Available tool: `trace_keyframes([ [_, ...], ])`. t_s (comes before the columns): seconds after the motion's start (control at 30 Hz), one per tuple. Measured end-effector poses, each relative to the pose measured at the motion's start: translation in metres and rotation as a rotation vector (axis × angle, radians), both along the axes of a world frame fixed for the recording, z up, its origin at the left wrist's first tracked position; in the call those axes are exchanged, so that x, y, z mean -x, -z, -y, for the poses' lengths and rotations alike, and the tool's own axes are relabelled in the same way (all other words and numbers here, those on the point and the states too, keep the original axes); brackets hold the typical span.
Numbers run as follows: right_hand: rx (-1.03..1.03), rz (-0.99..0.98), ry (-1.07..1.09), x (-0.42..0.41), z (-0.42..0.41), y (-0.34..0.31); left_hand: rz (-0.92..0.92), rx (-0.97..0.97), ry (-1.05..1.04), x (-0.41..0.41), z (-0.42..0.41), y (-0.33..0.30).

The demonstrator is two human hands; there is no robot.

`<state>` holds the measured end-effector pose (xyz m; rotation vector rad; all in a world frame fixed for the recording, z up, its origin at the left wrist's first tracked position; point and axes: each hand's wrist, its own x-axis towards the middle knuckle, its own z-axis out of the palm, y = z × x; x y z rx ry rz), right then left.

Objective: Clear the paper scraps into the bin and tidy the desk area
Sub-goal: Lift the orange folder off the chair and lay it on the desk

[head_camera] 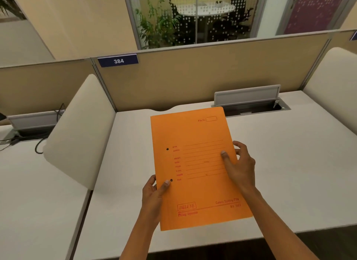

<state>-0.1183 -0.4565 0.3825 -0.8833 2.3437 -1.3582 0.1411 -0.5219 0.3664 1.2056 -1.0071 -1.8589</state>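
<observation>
Both hands (152,194) gripping orange folder (195,163)

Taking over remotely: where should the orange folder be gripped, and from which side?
Grip the orange folder by its long side edges, coming in from both sides, as the left hand and right hand do now. It is thin, flat and broad, so one-sided holds would probably let it flop.

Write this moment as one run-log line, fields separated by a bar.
left hand: grips orange folder left edge | right hand: grips right edge | folder over white desk
</observation>
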Motion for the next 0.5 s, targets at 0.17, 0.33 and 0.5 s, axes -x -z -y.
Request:
trace_keyframes([
  [0.17, 0.032, 0.05, -0.048, 0.053, 0.053, 0.006, 0.055, 0.003, -0.046, 0.048, 0.047, 0.005],
  [0.33, 0.018, 0.167, -0.129, 0.103, 0.091, 0.006, 0.1, 0.018, -0.079, 0.09, 0.088, 0.004],
  [0.5, -0.031, 0.389, -0.315, 0.138, 0.115, 0.003, 0.12, 0.036, -0.103, 0.117, 0.125, 0.001],
])
